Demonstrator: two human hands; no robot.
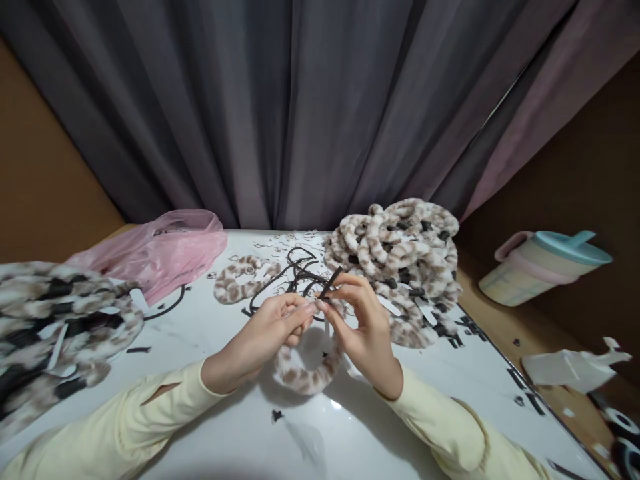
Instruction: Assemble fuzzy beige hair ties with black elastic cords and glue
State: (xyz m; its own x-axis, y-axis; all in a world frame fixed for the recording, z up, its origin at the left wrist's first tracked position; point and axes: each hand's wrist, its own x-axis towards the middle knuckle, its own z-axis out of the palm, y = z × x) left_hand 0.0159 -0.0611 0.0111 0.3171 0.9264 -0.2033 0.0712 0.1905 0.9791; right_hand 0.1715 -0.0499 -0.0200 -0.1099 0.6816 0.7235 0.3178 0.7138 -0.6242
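Note:
A fluffy white ring with brown spots (307,381) hangs between my two hands over the white tabletop. My left hand (275,327) is closed, its thumb and fingers pinching at the upper left of the ring. My right hand (364,327) is closed at the ring's upper right, fingertips meeting those of my left. A dark flat strip (331,283) sticks up between the fingers of my right hand. The pinched spot itself is mostly hidden by my fingertips. Just behind them lies a loose tangle of dark cord (300,268).
Similar fluffy rings are piled at the right (400,240) and left (65,320); one ring (235,280) lies behind my left hand. A pink plastic bag (173,247) sits back left. Small metal pieces (285,243) are scattered behind. At right stand a lidded cup (537,267) and white packet (570,368).

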